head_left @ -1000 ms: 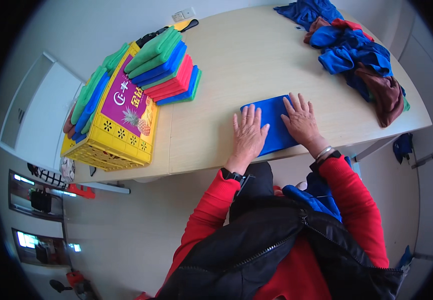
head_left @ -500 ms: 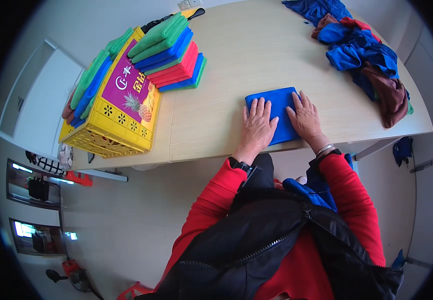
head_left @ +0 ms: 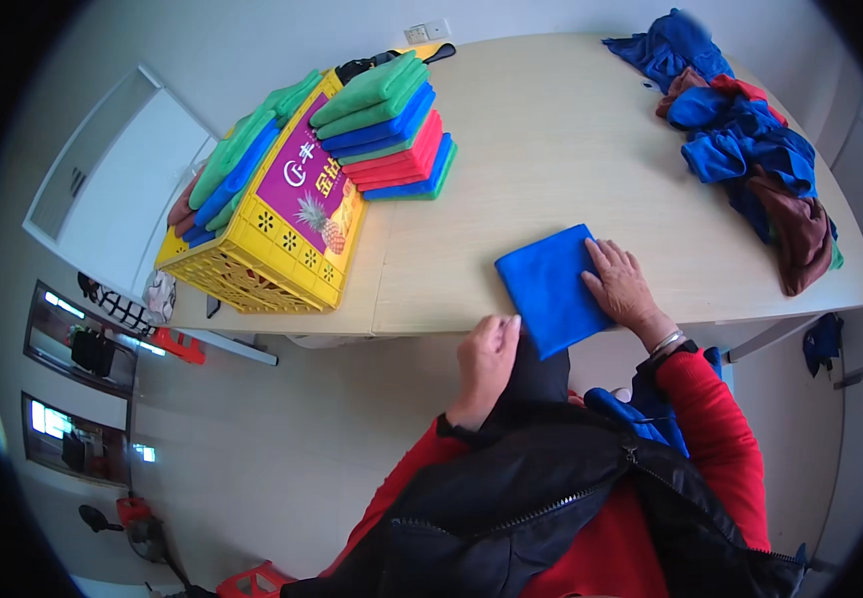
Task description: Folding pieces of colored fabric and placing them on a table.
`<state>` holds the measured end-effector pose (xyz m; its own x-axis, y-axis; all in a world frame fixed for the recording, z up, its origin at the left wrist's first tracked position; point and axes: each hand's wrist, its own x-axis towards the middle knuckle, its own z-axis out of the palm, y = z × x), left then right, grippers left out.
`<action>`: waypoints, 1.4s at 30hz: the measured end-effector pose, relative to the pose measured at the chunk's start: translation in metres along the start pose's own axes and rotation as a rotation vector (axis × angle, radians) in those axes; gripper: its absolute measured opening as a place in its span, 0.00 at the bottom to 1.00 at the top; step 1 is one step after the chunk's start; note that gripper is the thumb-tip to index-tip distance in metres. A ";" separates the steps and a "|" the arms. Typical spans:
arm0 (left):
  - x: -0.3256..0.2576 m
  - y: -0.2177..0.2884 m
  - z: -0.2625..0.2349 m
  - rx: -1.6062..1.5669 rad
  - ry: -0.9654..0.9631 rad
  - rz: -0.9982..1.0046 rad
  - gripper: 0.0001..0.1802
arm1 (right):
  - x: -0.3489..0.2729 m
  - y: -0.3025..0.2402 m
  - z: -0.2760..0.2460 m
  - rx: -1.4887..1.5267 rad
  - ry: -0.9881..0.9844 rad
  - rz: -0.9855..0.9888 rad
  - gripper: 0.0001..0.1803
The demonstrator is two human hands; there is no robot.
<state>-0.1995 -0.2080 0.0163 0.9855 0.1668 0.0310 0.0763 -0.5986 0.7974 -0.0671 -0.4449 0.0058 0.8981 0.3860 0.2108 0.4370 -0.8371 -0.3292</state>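
Observation:
A folded blue cloth [head_left: 554, 289] lies turned at an angle on the table, its near corner hanging past the front edge. My right hand [head_left: 623, 284] rests on the cloth's right side, fingers stretched out, so it is open. Beside the cloth's left edge is my left hand [head_left: 488, 367], its fingers curled closed with the tips close against that edge. Whether they pinch anything is hidden.
A yellow crate [head_left: 252, 261] holding folded cloths stands at the table's left. Next to it rises a stack of folded green, blue and red cloths [head_left: 391, 140]. Loose, crumpled cloths [head_left: 750, 149] lie along the right side of the pale tabletop [head_left: 511, 140].
The blue cloth has turned and slid toward me, over the table's front edge. My left hand has come off its top, drawn back and curled. My right hand remains on the right side.

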 end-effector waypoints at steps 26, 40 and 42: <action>0.142 0.098 -0.251 -1.105 0.063 -0.022 0.27 | -0.029 -0.022 0.005 0.045 0.034 -0.221 0.28; 0.443 0.020 -0.340 -1.253 -0.115 0.042 0.23 | -0.022 -0.029 0.004 0.057 0.115 -0.182 0.30; 0.440 0.013 -0.326 -1.438 -0.124 -0.102 0.23 | -0.023 -0.028 0.004 0.057 0.115 -0.174 0.30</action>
<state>0.1859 0.1125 0.2369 0.9974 0.0474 -0.0537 0.0037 0.7147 0.6994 -0.0995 -0.4287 0.0069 0.7989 0.4732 0.3713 0.5898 -0.7374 -0.3292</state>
